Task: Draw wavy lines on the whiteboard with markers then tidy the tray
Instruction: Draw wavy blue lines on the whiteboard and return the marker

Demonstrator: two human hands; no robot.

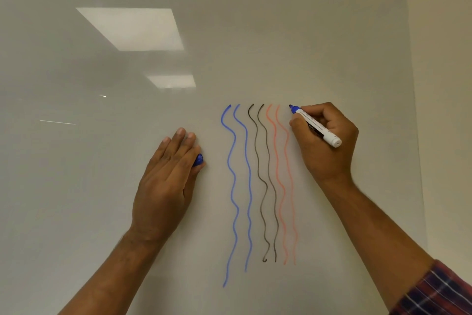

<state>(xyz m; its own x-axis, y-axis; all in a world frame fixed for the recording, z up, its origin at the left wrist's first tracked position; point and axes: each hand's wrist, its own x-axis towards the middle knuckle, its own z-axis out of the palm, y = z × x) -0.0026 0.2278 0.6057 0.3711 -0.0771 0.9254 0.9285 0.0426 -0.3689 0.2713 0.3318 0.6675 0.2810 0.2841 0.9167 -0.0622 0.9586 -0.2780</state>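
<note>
Here, the whiteboard (pixel 255 46) fills the view, with six wavy lines (pixel 257 156) running from 12 to 6 o'clock: two blue, two black, two red. At 9 o'clock from them the left hand (pixel 166 181) lies on the board, fingers straight and together, its thumb side pinning a blue cap (pixel 198 160) that peeks out at 3 o'clock. At 3 o'clock from the line tops the right hand (pixel 329 146) clamps round the blue marker (pixel 315 125), whose tip points to 10 o'clock and meets the board just beside the red pair.
</note>
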